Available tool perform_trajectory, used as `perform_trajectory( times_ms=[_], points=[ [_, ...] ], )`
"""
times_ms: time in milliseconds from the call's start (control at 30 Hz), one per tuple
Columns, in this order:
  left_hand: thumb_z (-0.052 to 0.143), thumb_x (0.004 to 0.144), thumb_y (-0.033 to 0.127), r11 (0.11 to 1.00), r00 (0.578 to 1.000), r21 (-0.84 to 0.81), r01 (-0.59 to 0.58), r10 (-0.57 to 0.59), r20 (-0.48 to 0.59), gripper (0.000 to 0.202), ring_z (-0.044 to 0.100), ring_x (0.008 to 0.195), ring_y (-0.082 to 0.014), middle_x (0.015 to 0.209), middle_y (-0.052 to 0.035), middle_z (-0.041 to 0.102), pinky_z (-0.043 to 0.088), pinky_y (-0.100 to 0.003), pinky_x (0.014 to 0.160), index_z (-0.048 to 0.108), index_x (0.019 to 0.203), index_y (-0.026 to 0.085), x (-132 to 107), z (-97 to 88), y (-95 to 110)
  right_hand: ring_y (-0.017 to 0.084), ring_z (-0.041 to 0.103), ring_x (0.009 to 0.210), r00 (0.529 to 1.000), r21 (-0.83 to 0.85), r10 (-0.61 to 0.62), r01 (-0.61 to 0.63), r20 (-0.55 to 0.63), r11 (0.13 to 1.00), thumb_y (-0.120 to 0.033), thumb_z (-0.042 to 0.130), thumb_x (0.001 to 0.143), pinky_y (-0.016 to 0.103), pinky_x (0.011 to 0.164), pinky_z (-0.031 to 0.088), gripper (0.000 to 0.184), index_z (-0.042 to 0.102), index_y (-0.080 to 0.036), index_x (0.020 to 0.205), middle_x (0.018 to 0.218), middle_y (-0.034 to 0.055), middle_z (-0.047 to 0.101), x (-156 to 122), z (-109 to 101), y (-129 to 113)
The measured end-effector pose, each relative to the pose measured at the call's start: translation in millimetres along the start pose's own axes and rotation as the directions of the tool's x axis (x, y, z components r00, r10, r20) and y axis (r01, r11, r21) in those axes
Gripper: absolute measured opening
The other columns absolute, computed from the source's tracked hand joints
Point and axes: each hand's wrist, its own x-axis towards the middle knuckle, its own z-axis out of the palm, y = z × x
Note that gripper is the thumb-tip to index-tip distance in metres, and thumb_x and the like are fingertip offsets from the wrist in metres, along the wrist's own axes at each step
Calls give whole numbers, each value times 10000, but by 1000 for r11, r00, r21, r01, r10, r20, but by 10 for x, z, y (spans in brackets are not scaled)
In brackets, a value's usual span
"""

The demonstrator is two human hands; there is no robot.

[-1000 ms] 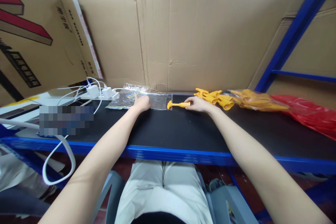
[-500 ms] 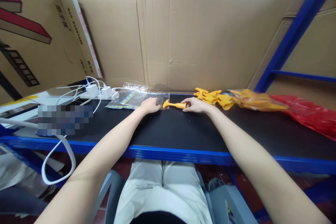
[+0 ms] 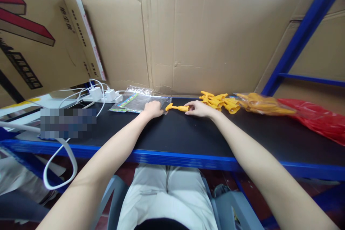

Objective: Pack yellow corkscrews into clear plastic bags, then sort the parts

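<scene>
My right hand [image 3: 199, 109] pinches the wide, cone-shaped end of a yellow plastic piece [image 3: 178, 107]. The piece lies roughly level, and its T-shaped, hammer-like head points left toward my left hand [image 3: 153, 109]. That hand is closed at the right end of a clear plastic bag [image 3: 141, 103], which lies flat and has a blue and green printed strip. The head of the yellow piece is at the bag's right edge; whether it is inside the bag I cannot tell. My left fingertips are partly hidden.
Right of my right hand is a pile of similar yellow pieces [image 3: 215, 101], then a clear bag of more [image 3: 261, 103] and a red plastic bag [image 3: 315, 116]. White chargers and cables [image 3: 110, 95] stand at left. A cardboard wall [image 3: 205, 43] closes the back.
My right hand has shifted slightly left with the yellow piece, bringing its head closer to my left hand. My left hand stays at the bag.
</scene>
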Motion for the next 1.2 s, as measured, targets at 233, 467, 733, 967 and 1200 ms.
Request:
perform_trajectory(
  times_ms=[233, 467, 733, 967, 1200],
  points=[
    [449, 822, 296, 932, 920, -84, -354, 331, -210, 189, 606, 778, -182, 897, -67, 625, 444, -269, 691, 596, 787, 181, -30, 37, 41, 129, 557, 670, 999, 70, -17, 20, -36, 997, -287, 667, 711, 244, 632, 432, 500, 592, -103, 1169, 765, 39, 624, -31, 4, -106],
    [437, 841, 259, 796, 796, -170, -581, 511, -323, 179, 575, 762, -143, 864, -49, 600, 428, -244, 700, 593, 829, 172, -76, 34, 202, 109, 519, 648, 989, 125, -127, 135, -74, 983, -295, 671, 691, 245, 641, 428, 457, 626, -93, 1098, 740, 26, 606, -10, 68, -165],
    [437, 835, 219, 758, 760, -182, -626, 542, -358, 194, 585, 859, -151, 1051, -74, 584, 448, -257, 773, 621, 860, 164, -93, 11, 198, 157, 566, 768, 953, 165, -204, 243, -223, 956, -380, 610, 745, 305, 757, 445, 391, 648, -113, 1028, 846, 58, 648, 40, 79, -135],
    [439, 828, 203, 742, 745, -187, -644, 553, -373, 197, 573, 955, -173, 1165, -87, 557, 449, -279, 830, 625, 883, 168, -119, -14, 212, 174, 622, 846, 959, 347, -233, 276, -162, 896, -381, 620, 751, 322, 811, 472, 366, 626, -125, 1013, 968, 89, 661, 28, 137, -158],
    [343, 894, 320, 869, 860, -239, -433, 319, -398, 304, 553, 1042, -196, 1159, -88, 585, 401, -326, 928, 605, 872, 167, -45, -37, 142, 126, 607, 614, 988, 355, -142, 155, -63, 922, -319, 637, 752, 273, 651, 487, 404, 583, -98, 1085, 771, 52, 651, 38, 197, -166]
  ],
)
